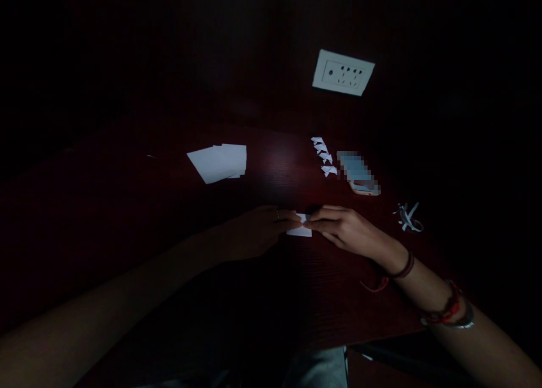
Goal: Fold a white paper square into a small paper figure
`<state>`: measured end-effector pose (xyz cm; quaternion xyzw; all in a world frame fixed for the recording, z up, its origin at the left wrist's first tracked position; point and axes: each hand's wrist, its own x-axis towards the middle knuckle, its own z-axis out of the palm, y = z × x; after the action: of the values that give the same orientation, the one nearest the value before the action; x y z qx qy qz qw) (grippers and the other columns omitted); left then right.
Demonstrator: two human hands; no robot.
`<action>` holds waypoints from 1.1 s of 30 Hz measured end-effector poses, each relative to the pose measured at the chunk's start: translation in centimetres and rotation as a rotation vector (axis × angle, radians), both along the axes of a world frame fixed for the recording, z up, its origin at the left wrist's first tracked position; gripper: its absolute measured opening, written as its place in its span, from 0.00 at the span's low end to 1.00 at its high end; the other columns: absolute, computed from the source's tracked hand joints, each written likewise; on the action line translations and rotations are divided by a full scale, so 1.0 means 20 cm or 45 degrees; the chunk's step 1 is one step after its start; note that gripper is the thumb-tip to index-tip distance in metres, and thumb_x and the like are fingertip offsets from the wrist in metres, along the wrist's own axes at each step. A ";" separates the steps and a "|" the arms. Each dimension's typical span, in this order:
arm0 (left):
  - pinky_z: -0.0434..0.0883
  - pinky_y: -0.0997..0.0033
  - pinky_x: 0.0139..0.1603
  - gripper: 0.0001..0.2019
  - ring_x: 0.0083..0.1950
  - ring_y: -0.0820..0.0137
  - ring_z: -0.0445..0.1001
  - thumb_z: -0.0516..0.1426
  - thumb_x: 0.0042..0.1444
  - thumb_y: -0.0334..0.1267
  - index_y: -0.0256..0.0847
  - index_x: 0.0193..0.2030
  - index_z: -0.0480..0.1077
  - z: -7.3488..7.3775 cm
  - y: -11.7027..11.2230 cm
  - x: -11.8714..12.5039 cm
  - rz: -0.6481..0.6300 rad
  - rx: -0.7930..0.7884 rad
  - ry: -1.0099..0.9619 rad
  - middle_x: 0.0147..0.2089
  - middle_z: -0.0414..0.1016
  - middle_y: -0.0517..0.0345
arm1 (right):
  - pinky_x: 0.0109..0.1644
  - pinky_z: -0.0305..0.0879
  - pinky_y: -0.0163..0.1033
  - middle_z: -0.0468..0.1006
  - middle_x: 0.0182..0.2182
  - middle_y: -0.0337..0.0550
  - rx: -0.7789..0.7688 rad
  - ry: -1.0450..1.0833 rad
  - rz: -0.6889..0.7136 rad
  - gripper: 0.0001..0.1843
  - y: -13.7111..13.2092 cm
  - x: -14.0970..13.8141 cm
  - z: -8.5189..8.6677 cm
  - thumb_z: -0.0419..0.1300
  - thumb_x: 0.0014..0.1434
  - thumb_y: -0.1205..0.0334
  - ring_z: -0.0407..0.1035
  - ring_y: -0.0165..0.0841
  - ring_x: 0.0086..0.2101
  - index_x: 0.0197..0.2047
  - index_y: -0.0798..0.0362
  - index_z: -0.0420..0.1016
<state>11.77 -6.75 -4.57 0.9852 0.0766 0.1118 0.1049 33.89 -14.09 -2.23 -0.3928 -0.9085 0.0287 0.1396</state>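
A small piece of white folded paper (300, 231) lies on the dark red table in front of me. From its left, my left hand (260, 229) has its fingertips on the upper part of the paper; this hand is in shadow and wears a ring. My right hand (342, 227) comes in from the other side, thumb and fingers closed on the paper's right edge. The fingertips of both hands nearly meet over it. Farther back, several small folded paper pieces (325, 157) sit in a slanting row.
White paper sheets (222, 162) overlap at the back left. A phone (359, 176) lies right of the folded pieces, with thin white strips (409, 217) nearer the right side. The wall behind carries a socket panel (344, 73). The table's front edge (381, 340) is close to my lap.
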 end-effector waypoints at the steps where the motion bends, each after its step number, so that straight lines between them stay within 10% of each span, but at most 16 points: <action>1: 0.51 0.68 0.58 0.22 0.59 0.73 0.52 0.44 0.55 0.25 0.40 0.57 0.53 0.01 0.00 0.00 0.000 0.000 0.004 0.58 0.57 0.58 | 0.44 0.64 0.40 0.71 0.39 0.45 0.018 -0.039 -0.003 0.16 0.00 0.00 0.00 0.49 0.56 0.71 0.65 0.32 0.39 0.46 0.54 0.70; 10: 0.51 0.66 0.55 0.20 0.58 0.70 0.55 0.44 0.56 0.25 0.42 0.55 0.56 0.01 -0.01 0.01 0.044 0.168 0.008 0.56 0.61 0.58 | 0.42 0.63 0.41 0.72 0.35 0.45 0.055 -0.175 -0.052 0.13 -0.02 0.01 0.03 0.49 0.55 0.69 0.65 0.33 0.36 0.39 0.54 0.73; 16: 0.56 0.68 0.52 0.20 0.55 0.69 0.59 0.46 0.54 0.25 0.37 0.54 0.56 0.01 -0.03 0.00 0.051 0.189 -0.013 0.57 0.59 0.53 | 0.42 0.62 0.38 0.73 0.36 0.44 0.022 0.287 -0.226 0.13 0.00 0.03 0.04 0.49 0.55 0.68 0.66 0.31 0.37 0.42 0.55 0.71; 33: 0.61 0.67 0.48 0.19 0.50 0.66 0.64 0.46 0.58 0.30 0.47 0.56 0.56 0.05 -0.09 -0.03 0.056 0.163 -0.007 0.56 0.59 0.53 | 0.40 0.65 0.37 0.73 0.30 0.40 -0.918 1.130 -0.596 0.26 0.06 -0.12 0.01 0.57 0.44 0.75 0.68 0.27 0.30 0.48 0.57 0.59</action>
<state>11.25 -8.54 -3.62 0.9877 0.0908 0.1214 0.0395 31.45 -12.88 -2.12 -0.5549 -0.5866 0.4633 0.3651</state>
